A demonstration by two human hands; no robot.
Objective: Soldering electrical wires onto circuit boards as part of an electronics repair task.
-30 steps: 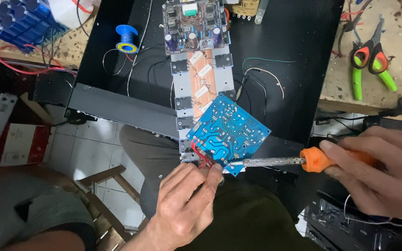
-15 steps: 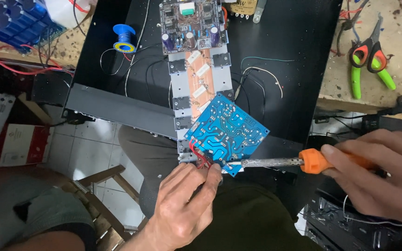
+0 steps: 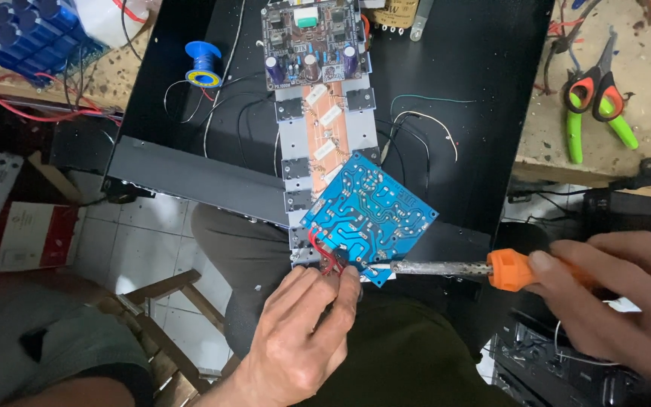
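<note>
The left hand [image 3: 299, 343] pinches red wires [image 3: 318, 245] at a square blue circuit board [image 3: 371, 215]; the right hand [image 3: 619, 290] holds an orange-handled soldering iron [image 3: 461, 268] against its edge.

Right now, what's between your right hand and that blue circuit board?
In the head view, the soldering iron spans it: the right hand grips its orange handle, and its metal tip touches the blue circuit board.

A large tray [image 3: 484, 113] lies on the desk [image 3: 642, 90], its near edge overhanging the person's lap. In the tray, a long board assembly [image 3: 325, 128] runs from the far side toward the person. A square circuit board [image 3: 371, 215] rests tilted on its near end. Left of the assembly sits a wire spool [image 3: 203, 64]; loose wires [image 3: 423, 128] lie to its right. Cutters [image 3: 595, 102] lie on the desk right of the tray. The left hand [image 3: 299, 339] touches the circuit board's near corner; the right hand [image 3: 619, 301] holds a soldering iron [image 3: 453, 267] whose tip meets that corner from the right.
</note>
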